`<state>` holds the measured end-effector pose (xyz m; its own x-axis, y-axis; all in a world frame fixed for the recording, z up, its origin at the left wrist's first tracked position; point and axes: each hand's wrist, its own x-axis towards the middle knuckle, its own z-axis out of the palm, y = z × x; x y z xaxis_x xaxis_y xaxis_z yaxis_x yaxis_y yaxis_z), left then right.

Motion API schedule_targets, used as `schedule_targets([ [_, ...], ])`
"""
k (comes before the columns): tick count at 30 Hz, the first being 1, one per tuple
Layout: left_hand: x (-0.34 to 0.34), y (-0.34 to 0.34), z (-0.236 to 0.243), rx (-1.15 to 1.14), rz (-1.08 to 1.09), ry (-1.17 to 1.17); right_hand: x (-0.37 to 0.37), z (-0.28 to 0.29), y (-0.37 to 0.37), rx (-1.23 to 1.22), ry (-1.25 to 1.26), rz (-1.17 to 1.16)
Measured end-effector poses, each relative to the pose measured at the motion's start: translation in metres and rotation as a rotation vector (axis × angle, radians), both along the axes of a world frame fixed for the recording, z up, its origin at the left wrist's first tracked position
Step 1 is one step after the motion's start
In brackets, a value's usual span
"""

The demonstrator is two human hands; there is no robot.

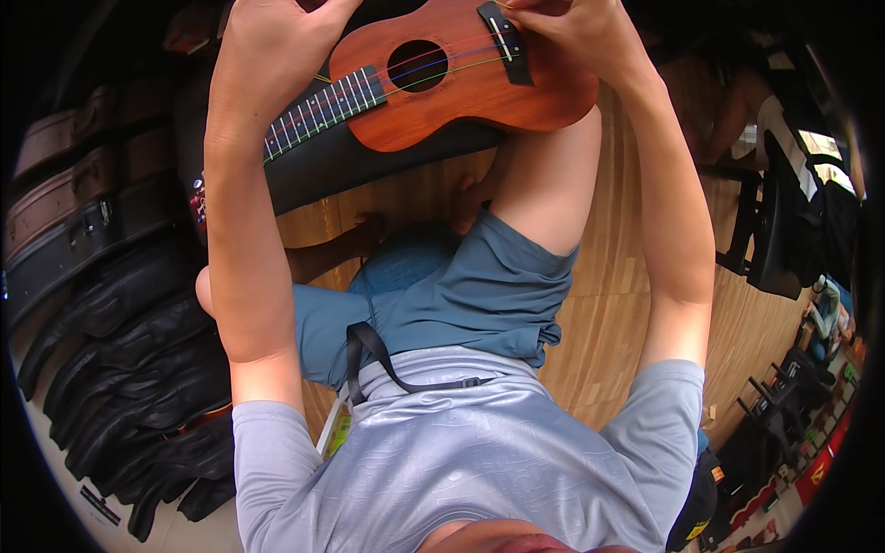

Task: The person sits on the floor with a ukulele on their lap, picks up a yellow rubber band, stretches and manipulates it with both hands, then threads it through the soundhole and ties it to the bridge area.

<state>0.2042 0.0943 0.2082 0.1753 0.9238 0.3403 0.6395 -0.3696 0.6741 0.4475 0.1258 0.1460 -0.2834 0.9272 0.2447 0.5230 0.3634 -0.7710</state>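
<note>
A reddish-brown ukulele (442, 115) lies across a black padded surface, its neck (318, 115) pointing to the lower left. Red, blue and green strings run over the sound hole (418, 66) to the dark bridge (505, 44). At the bridge's upper end my right hand (585, 32) is closed, its fingertips pinching a thin yellowish string. Above the neck, my left hand (277, 46) is curled with thumb bent inward. The top edge cuts off its fingertips, so what they hold is hidden. My left forearm covers part of the neck and headstock.
Beneath the ukulele is a black padded surface (369, 166). Brown and black instrument cases (83, 212) and several black soft bags (138, 369) line the left. Wooden floor (599, 341) shows between my legs and at right. Black furniture (779, 230) stands at the right.
</note>
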Motion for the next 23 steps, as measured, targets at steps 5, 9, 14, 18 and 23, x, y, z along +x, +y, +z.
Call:
schedule_targets([
  [5,-0.009,0.007,-0.006,-0.013,-0.01,-0.053,-0.001,-0.005,-0.002,-0.088,0.078,-0.015],
  [9,-0.001,-0.007,0.003,0.04,0.04,0.037,-0.005,-0.008,-0.001,-0.035,0.002,-0.03],
  [14,-0.01,-0.004,0.0,0.022,0.055,0.011,-0.009,-0.013,0.001,0.176,-0.156,0.031],
  [18,-0.009,-0.015,0.005,0.043,0.073,0.057,-0.012,-0.009,-0.001,0.201,-0.19,0.051],
  [23,-0.024,-0.011,0.008,-0.027,0.018,0.065,-0.006,-0.011,-0.003,0.013,0.003,0.048],
])
